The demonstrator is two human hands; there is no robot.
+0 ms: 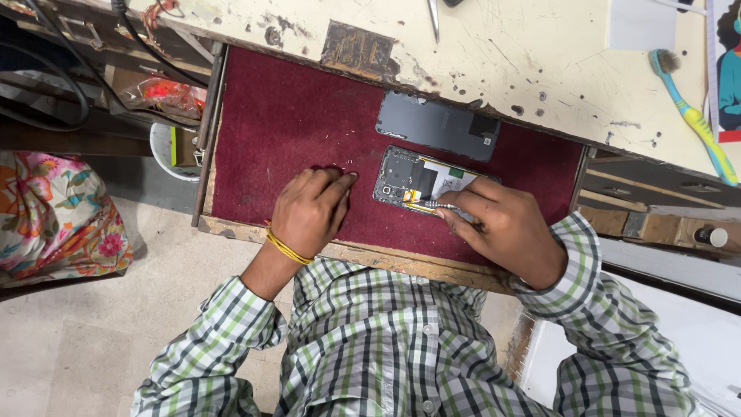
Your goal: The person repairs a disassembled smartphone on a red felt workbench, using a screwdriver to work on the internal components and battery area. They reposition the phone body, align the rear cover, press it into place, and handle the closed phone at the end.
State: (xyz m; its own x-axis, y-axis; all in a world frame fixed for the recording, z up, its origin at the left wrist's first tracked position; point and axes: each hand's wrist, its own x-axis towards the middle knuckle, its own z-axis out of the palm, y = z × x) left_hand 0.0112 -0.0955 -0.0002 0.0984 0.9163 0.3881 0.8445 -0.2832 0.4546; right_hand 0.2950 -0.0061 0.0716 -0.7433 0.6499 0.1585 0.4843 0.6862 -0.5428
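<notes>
While your right hand (505, 228) pinches a thin metal screwdriver (434, 205) against the opened grey phone (421, 184) on the maroon-lined drawer (293, 123), your left hand (310, 210) curls fingertips on the lining, detached dark back cover (438, 126) just beyond.

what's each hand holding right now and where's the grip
Right hand holds a thin metal tool by its handle end, tip on the opened phone. Left hand holds nothing visible.

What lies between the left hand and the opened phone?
Only bare maroon mat separates the left hand from the opened phone, seen from the head camera.
</notes>
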